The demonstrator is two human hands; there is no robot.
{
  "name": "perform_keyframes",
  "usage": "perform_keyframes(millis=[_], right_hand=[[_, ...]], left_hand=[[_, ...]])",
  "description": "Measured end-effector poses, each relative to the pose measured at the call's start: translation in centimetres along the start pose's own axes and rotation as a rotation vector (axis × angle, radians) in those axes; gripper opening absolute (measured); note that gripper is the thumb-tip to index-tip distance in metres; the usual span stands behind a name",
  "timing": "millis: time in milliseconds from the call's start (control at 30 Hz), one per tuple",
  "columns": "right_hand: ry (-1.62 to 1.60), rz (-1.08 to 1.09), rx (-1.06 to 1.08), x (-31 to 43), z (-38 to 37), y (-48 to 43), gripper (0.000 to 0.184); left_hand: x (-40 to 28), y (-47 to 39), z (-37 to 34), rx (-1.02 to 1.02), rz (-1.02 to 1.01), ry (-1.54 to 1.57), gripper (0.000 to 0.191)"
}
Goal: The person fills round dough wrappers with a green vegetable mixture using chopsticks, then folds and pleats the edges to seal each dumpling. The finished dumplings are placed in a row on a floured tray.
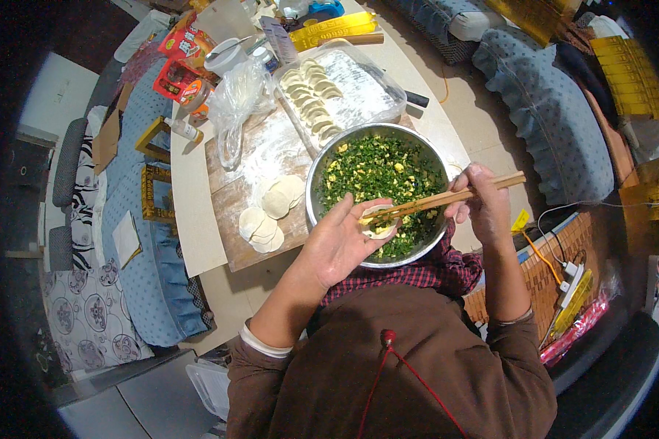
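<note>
My left hand (338, 241) holds a round dumpling wrapper (378, 229) on its fingers, over the near edge of a steel bowl (311, 184). Chopped greens with yellow egg bits (384, 164) fill the bowl. In my right hand (482, 200) is a pair of wooden chopsticks (445, 200), their tips on the filling in the wrapper. Left of the bowl, two groups of flat wrappers (277, 200) lie on a floured wooden board (228, 206). Behind the bowl, rows of folded dumplings (310, 96) sit in a clear plastic tray (400, 99) dusted with flour.
A plastic bag (239, 104), an orange-labelled jar (196, 99), a small bottle (184, 130) and a white tub (226, 57) stand at the table's left. Yellow packets (332, 30) lie at the back. A power strip (572, 285) with cables is at the right.
</note>
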State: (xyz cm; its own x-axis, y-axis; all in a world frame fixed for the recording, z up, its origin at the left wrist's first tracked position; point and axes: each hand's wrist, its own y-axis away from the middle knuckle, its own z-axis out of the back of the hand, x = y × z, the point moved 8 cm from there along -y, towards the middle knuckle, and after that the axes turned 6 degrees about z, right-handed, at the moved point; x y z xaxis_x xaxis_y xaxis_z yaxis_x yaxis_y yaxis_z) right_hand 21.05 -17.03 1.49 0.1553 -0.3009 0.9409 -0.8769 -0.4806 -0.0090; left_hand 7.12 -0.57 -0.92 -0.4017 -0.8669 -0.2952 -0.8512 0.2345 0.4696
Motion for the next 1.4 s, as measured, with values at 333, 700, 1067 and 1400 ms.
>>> perform_keyframes(millis=[333, 700, 1067, 1400], right_hand=[[0.115, 0.028, 0.018, 2.4, 0.4, 0.5, 0.037], [0.042, -0.001, -0.004, 1.0, 1.3, -0.2, 0.043], [0.109, -0.094, -0.014, -1.6, 1.8, -0.2, 0.047], [0.066, -0.056, 0.074, -1.9, 1.6, 0.0, 0.046]], left_hand=[[0.1, 0.0, -0.1, 0.033, 0.011, 0.012, 0.062], [0.3, 0.3, -0.7, 0.072, 0.034, 0.02, 0.058], [0.2, 0.4, -0.9, 0.056, 0.015, -0.03, 0.054], [-0.5, 0.5, -0.9, 0.01, -0.047, -0.15, 0.054]])
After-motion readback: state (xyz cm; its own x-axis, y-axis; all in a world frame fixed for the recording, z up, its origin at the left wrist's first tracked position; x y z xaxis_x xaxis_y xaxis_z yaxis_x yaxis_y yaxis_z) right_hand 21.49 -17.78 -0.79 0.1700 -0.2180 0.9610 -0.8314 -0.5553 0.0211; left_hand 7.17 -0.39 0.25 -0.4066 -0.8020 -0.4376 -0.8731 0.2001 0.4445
